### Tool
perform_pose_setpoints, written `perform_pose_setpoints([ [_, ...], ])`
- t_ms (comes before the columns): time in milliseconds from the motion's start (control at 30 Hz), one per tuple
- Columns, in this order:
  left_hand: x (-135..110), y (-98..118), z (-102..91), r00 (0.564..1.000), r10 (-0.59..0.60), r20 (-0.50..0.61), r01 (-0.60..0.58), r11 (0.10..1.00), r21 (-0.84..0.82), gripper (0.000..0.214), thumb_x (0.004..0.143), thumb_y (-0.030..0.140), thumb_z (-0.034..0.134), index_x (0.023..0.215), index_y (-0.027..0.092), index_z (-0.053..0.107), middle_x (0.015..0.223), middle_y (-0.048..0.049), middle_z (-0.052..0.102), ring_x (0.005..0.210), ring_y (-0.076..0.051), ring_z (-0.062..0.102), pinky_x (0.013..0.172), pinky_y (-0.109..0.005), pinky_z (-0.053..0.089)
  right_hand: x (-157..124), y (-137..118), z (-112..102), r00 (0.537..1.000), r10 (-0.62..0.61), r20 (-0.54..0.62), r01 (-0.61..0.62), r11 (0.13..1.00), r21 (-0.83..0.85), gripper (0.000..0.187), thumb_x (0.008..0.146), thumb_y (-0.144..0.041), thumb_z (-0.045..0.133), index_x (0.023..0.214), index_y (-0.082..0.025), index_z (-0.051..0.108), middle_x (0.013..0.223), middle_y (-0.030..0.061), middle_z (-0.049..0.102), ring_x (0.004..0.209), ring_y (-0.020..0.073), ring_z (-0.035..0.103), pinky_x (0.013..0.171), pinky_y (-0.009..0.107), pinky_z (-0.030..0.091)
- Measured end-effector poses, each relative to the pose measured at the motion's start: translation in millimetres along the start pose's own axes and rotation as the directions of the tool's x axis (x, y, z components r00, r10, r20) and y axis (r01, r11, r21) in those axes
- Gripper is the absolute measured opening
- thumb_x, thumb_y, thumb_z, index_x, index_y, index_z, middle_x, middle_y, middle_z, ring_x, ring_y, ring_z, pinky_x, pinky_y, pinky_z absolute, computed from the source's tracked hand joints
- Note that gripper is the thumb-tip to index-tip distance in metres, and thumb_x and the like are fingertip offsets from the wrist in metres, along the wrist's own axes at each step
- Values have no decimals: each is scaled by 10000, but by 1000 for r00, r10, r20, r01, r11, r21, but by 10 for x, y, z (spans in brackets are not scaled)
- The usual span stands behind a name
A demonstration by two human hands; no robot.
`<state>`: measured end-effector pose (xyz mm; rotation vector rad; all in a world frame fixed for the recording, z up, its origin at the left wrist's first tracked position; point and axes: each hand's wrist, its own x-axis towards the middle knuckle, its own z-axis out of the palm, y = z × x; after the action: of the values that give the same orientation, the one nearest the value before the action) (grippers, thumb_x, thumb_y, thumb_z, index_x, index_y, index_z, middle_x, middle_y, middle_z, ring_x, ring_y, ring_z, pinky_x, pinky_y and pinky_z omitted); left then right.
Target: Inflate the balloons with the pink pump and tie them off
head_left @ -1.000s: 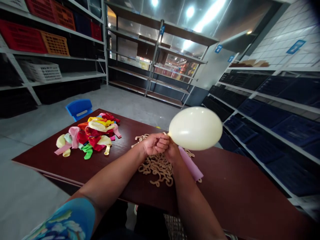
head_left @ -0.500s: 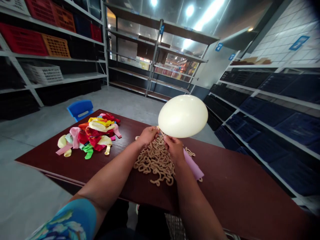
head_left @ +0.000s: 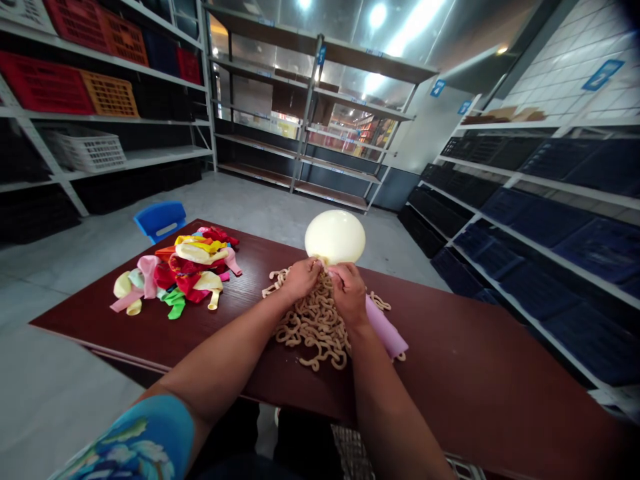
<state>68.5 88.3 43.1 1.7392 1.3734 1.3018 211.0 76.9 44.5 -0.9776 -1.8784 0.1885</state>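
An inflated cream-white balloon [head_left: 335, 236] stands up beyond my hands, its neck toward me. My left hand [head_left: 302, 278] is closed, pinching the balloon's neck from the left. From the right, my right hand [head_left: 349, 288] grips at the same neck with curled fingers; the exact hold is partly hidden behind the knuckles. Both hands are close together over a heap of tan, curly rope-like pieces [head_left: 320, 330] on the table. A rolled purple tube [head_left: 386, 325] lies just right of my right wrist, with some tan pieces around it.
On the left of the dark red-brown table [head_left: 475, 360] lies a pile of uninflated coloured balloons [head_left: 187, 270]. Behind that corner stands a blue chair [head_left: 160, 220]. Shelves with crates [head_left: 110, 93] line the left side; dark bins [head_left: 550, 233] fill the right racks.
The balloon has swung left and now points away from me, looking smaller and rounder. My hands have drawn closer together at its neck.
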Motion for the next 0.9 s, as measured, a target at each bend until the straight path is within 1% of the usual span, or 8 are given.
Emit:
perform_pose_setpoints([
  [100,-8,-16,69,999,46,-6,-47,999,-5,255,848,314,415,668,192,547,619,-21,551,610,-153,488,618,-247,338,5,-3,9,999,46,-5,-45,992,114,197,849,-255,438,896,-236,628,912,47,603,896,169,551,842,331,438],
  [200,-23,-16,117,997,76,-1,-76,997,17,238,855,310,405,722,194,565,686,-40,590,651,-165,513,647,-258,350,8,-2,42,982,189,-14,-178,943,281,140,799,-307,537,883,-223,611,857,23,623,807,148,571,785,309,458],
  [300,-43,-10,132,995,87,37,-90,994,69,269,875,325,360,732,190,544,676,-47,582,635,-165,512,634,-265,351,11,11,85,928,371,20,-332,805,492,213,720,-347,630,873,-202,601,790,3,630,715,126,572,719,286,472],
  [400,-57,-13,136,991,104,82,-112,989,100,285,891,334,323,749,188,522,672,-44,570,631,-158,510,632,-264,361,12,32,116,888,451,86,-405,682,609,233,658,-340,686,818,-183,622,779,2,644,712,120,575,719,280,468],
  [567,-66,-12,151,987,120,106,-133,982,131,296,902,355,300,758,187,495,650,-16,548,613,-139,497,630,-256,373,25,-3,106,841,536,79,-451,611,651,224,625,-335,706,750,-173,614,620,-46,589,534,73,487,531,220,406],
  [700,-83,12,173,985,88,145,-87,996,-10,352,908,401,278,696,184,455,566,13,510,545,-113,482,587,-233,371,41,-79,109,820,572,33,-448,604,660,198,676,-336,655,696,-173,545,502,-74,512,438,56,419,439,198,336],
  [833,-97,18,190,978,93,186,-65,987,-148,400,897,463,279,664,178,438,539,29,488,502,-92,464,561,-218,375,41,-113,138,789,614,-32,-448,609,654,198,691,-337,630,709,-186,503,482,-79,511,407,65,429,412,201,327],
  [900,-92,6,187,971,102,215,-64,982,-176,400,889,472,296,659,176,436,540,33,482,499,-88,455,555,-214,374,36,-116,134,787,616,-35,-446,607,658,203,691,-343,627,712,-188,497,492,-75,522,411,69,441,420,205,339],
])
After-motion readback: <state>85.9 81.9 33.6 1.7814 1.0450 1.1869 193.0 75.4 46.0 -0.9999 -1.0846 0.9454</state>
